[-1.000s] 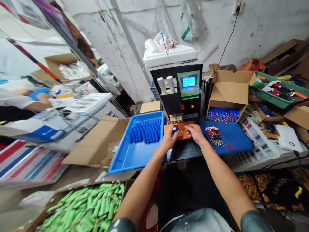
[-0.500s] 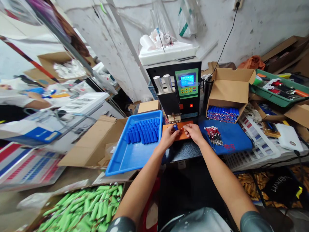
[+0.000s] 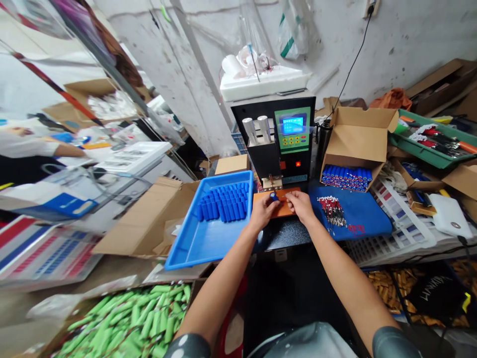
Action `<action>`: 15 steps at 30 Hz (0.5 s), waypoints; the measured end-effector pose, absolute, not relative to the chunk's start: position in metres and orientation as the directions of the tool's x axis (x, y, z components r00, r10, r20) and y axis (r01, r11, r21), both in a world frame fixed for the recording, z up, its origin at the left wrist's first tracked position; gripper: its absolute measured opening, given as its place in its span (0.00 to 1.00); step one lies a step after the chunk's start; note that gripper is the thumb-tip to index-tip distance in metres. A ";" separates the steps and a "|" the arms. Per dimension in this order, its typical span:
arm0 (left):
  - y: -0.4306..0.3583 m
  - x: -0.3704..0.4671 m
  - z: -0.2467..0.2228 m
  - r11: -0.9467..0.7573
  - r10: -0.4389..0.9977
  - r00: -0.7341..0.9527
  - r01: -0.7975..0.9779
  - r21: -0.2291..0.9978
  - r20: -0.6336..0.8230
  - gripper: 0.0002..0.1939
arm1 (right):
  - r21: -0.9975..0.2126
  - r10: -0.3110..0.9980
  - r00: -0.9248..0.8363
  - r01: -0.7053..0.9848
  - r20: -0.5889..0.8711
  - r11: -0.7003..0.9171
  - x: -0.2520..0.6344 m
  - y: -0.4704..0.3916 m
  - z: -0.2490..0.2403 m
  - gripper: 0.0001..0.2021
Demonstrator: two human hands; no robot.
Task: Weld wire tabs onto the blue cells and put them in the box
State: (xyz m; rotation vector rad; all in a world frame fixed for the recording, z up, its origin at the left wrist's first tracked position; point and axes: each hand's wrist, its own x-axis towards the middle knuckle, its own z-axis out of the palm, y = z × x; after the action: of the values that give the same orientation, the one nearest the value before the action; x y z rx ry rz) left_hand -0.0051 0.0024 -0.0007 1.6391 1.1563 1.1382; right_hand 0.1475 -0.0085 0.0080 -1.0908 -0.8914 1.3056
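Note:
My left hand (image 3: 264, 211) grips a blue battery cell (image 3: 274, 196) under the electrodes (image 3: 273, 182) of a black spot welder (image 3: 294, 170). The cell is over the orange pad (image 3: 282, 211) at the machine's foot. My right hand (image 3: 301, 206) is pinched close beside it, over the pad's right part. What its fingertips hold is too small to make out. Several blue cells (image 3: 225, 204) stand in rows inside the blue tray (image 3: 186, 251) left of my hands. Red and black wire leads (image 3: 333, 211) lie on a blue mat (image 3: 367, 214) at the right.
An open carton (image 3: 357, 132) of blue cells stands behind the mat. Farther right are a green bin (image 3: 432, 149) of tools and wires and a white power bank (image 3: 448, 214). Green-wrapped cells (image 3: 126, 323) fill a box at lower left. A co-worker's arm (image 3: 69, 150) shows at far left.
The camera view has shifted slightly, so the bench things appear a little farther right. Both my hands stay at the welder. The co-worker's arm has moved a little to the right.

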 end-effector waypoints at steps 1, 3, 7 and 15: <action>0.002 -0.005 -0.001 -0.257 0.960 0.174 0.233 0.938 0.220 0.09 | -0.957 0.992 0.097 -0.286 -0.079 -0.048 0.147 -0.009 0.008 0.16; 0.001 -0.005 -0.002 -0.270 0.957 0.176 0.242 0.932 0.231 0.09 | -0.958 0.992 0.100 -0.284 -0.076 -0.044 0.147 -0.009 0.008 0.16; 0.000 -0.005 -0.004 -0.283 0.953 0.188 0.268 0.921 0.238 0.08 | -0.959 0.991 0.101 -0.277 -0.082 -0.051 0.146 -0.008 0.007 0.16; 0.008 -0.005 -0.015 -0.329 0.938 0.211 0.287 0.900 0.276 0.08 | -0.967 0.992 0.108 -0.253 -0.065 -0.036 0.144 -0.009 0.008 0.16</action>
State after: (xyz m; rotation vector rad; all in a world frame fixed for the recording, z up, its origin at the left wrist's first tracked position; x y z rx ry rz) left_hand -0.0054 0.0075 -0.0146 1.7595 1.1468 1.1341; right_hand 0.1438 -0.0089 0.0079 -1.1093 -0.9138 1.2699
